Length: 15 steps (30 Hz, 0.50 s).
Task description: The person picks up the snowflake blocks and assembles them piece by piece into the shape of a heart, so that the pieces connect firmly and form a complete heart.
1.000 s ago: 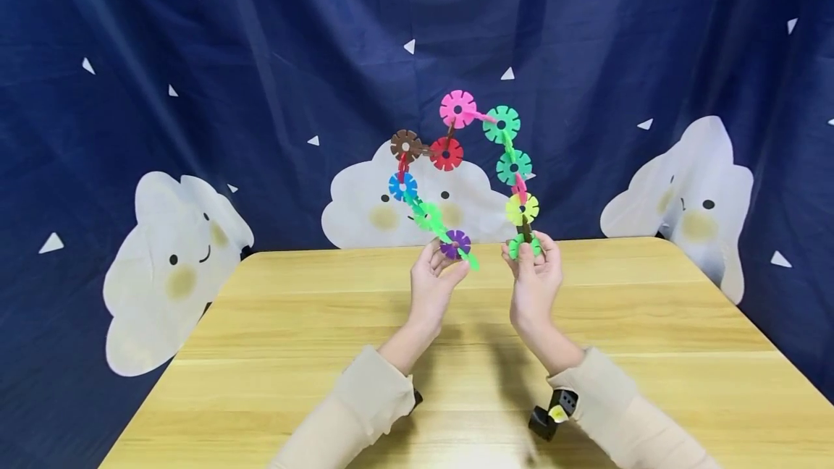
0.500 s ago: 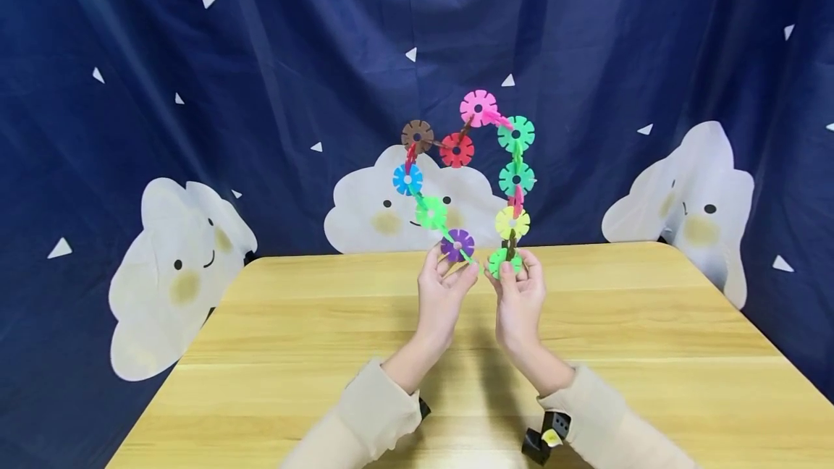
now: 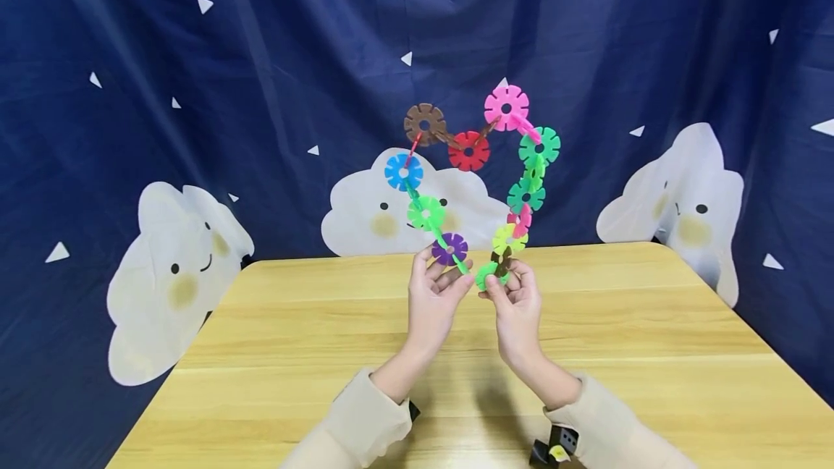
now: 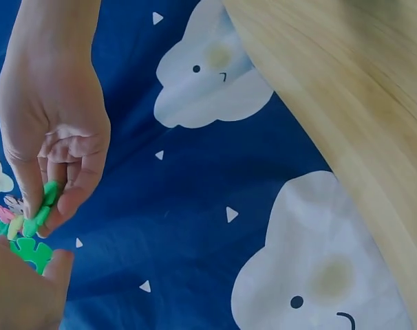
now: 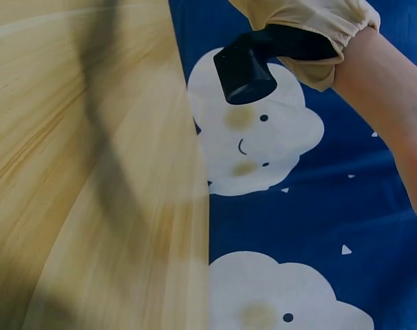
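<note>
A chain of interlocking plastic discs in several colours is held up in a heart-like outline in the head view. The brown disc (image 3: 425, 124) and pink disc (image 3: 506, 108) form its top, with a red disc (image 3: 469, 151) lower between them. My left hand (image 3: 431, 310) pinches the light green end disc (image 3: 460, 264), seen edge-on below the purple disc (image 3: 449, 249). My right hand (image 3: 519, 313) grips the green disc (image 3: 490, 277) at the other end, thumb in front. A small gap separates the ends. In the right wrist view both hands are out of frame.
The chain is held above a wooden table (image 3: 326, 324). Behind it hangs a dark blue curtain (image 3: 293, 56) with white triangles and cloud faces. A black wrist camera (image 5: 246, 69) hangs by a beige cuff (image 5: 318, 20) in the right wrist view.
Both hands keep their hold. The right hand has come left and down, nearing the left hand. The chain's top has swung right and its outline has widened into a heart-like shape.
</note>
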Tool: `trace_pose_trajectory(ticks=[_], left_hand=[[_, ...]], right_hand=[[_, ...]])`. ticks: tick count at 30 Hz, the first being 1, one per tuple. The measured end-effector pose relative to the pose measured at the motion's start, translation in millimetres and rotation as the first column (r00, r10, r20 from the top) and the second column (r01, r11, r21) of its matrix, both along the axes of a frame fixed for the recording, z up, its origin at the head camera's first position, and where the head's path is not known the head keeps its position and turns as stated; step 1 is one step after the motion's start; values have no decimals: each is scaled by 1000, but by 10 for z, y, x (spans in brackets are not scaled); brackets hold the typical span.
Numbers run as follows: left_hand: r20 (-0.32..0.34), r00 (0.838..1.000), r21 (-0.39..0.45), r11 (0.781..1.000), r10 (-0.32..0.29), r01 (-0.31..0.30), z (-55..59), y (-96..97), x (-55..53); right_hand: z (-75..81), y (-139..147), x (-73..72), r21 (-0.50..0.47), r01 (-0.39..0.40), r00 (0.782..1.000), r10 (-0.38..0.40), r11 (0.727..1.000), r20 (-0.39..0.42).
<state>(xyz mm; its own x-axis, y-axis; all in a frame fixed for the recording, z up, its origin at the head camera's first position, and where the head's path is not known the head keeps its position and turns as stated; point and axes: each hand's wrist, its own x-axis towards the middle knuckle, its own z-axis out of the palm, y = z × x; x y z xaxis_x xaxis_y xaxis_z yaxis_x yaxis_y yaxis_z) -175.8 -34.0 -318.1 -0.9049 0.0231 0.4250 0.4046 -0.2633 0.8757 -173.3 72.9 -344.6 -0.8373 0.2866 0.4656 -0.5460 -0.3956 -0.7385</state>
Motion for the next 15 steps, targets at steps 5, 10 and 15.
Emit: trace_pose_trajectory(ticks=[5,10,15], left_hand=[[-9,1000,57,998,14,-13,17,-41,33],[-13,1000,67,998,14,-13,17,-46,60],[-46,999,39,999,12,-10,5,-52,87]], right_hand=[[37,3,55,64,-22,1000,23,998,-15],[45,26,92,92,-19,999,22,996,-29],[43,56,111,107,16,1000,-14,994,-22]])
